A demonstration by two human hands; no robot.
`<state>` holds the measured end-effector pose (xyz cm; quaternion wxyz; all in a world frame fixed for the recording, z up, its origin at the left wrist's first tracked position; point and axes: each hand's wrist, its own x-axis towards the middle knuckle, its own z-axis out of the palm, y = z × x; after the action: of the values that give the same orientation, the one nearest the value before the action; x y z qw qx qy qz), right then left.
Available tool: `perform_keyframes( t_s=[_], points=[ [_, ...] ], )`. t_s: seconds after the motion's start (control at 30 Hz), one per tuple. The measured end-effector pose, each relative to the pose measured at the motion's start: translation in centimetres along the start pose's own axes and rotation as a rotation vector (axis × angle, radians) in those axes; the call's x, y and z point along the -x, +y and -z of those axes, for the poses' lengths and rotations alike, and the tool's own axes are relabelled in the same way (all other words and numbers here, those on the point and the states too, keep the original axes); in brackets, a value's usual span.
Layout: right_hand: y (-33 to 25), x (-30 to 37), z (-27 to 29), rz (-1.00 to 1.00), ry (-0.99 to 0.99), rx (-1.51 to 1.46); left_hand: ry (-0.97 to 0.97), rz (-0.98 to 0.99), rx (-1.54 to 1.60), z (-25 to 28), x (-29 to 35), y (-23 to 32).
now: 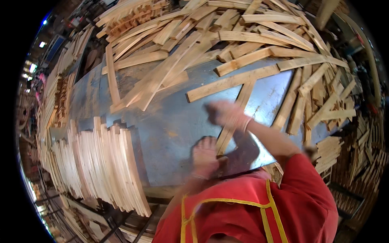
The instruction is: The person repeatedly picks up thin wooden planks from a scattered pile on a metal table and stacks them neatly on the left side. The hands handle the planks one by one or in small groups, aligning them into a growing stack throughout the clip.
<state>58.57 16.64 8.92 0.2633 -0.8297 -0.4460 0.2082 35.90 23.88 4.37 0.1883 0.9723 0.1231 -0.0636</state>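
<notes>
My right hand [228, 113], in a pale pinkish glove with dark fingertips, is over the metal tabletop [166, 133]. It is smeared by motion, and I cannot tell whether its fingers grip anything. A wooden strip [245, 94] runs from the pile toward me and passes beneath that hand. Beside the strip's near end is my left hand [204, 156], gloved alike, fingers stretched forward and thumb apart. Whether it touches the strip is unclear. Just beyond my right hand, a longer wooden strip [233, 83] lies slantwise on the metal.
Loose wooden strips [243, 38] are heaped across the far side, and more [320, 93] overhang on the right. At the left stands a tight row of strips [101, 162], ends toward me. Stacked strips [328, 152] sit lower right, beyond the table's edge.
</notes>
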Motion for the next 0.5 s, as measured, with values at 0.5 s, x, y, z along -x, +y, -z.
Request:
perform_keyframes(
  t_s=[0.5],
  points=[
    [-1.2, 2.2, -1.1, -0.407, -0.130, -0.573, 0.149, 0.608, 0.541, 0.5, 15.1, -13.1]
  ],
)
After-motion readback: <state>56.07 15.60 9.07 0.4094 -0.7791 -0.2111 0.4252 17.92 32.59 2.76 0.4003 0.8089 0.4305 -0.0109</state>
